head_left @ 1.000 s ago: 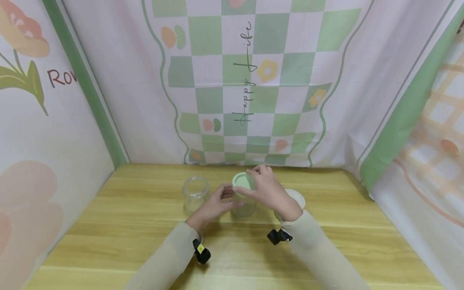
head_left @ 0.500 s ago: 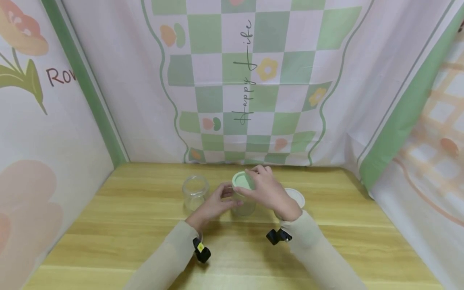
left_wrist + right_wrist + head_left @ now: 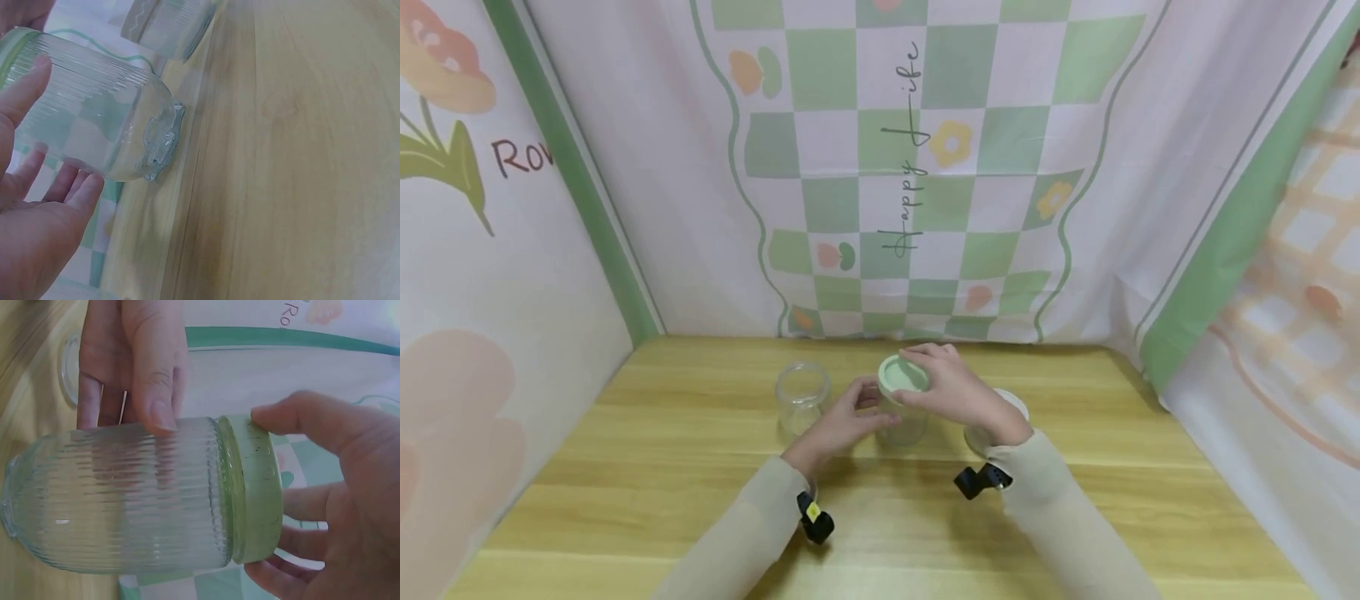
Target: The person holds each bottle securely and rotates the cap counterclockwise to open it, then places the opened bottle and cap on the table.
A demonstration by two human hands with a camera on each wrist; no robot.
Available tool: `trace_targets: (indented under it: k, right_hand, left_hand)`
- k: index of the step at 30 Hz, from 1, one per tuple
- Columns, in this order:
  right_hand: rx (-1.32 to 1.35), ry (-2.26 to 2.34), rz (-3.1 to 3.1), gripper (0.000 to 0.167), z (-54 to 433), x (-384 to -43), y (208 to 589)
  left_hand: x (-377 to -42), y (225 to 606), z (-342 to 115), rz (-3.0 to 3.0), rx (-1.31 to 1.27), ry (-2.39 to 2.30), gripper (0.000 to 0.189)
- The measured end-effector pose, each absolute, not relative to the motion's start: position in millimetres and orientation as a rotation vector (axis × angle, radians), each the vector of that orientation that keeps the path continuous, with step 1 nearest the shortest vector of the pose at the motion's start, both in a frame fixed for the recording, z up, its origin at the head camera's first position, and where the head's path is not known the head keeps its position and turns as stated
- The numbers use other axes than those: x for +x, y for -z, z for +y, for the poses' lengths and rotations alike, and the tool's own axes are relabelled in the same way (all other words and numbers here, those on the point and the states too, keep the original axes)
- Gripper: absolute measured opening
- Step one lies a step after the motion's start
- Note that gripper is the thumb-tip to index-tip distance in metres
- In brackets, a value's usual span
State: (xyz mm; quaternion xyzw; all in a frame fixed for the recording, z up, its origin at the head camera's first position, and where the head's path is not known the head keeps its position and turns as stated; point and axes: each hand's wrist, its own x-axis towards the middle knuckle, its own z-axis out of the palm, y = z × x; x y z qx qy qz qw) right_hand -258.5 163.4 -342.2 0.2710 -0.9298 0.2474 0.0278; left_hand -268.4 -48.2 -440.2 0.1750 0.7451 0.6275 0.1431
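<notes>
In the head view, a ribbed clear glass jar (image 3: 904, 432) stands upright mid-table with a pale green lid (image 3: 904, 375) on its mouth. My left hand (image 3: 842, 423) holds the jar's side, thumb in front and fingers behind. The right hand (image 3: 958, 392) grips the lid's rim between thumb and fingers. Up close in the right wrist view, the green lid (image 3: 259, 487) sits on the jar (image 3: 125, 506), and the left thumb lies against the ribbed glass. The jar's knobbly base (image 3: 164, 140) shows in the left wrist view.
An open glass jar (image 3: 802, 404) stands left of my left hand. Behind my right wrist is a jar with a white lid (image 3: 1013, 402), partly hidden. A clear rim (image 3: 812, 490) peeks from behind the left wrist. The patterned curtain (image 3: 895, 208) hangs at the table's back edge.
My right hand has turned a little around the lid, its thumb and fingers shifting along the rim, and its wrist has moved slightly right. The left hand and jar stay put.
</notes>
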Motion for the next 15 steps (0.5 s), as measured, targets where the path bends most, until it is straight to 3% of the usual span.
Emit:
trace_targets:
  k: [15]
  right_hand:
    - [1.115, -0.938, -2.902, 0.072, 177.7, -271.1, 338.5]
  left_hand:
    - [-269.2, 442.6, -47.9, 2.132, 0.532, -1.815, 0.067]
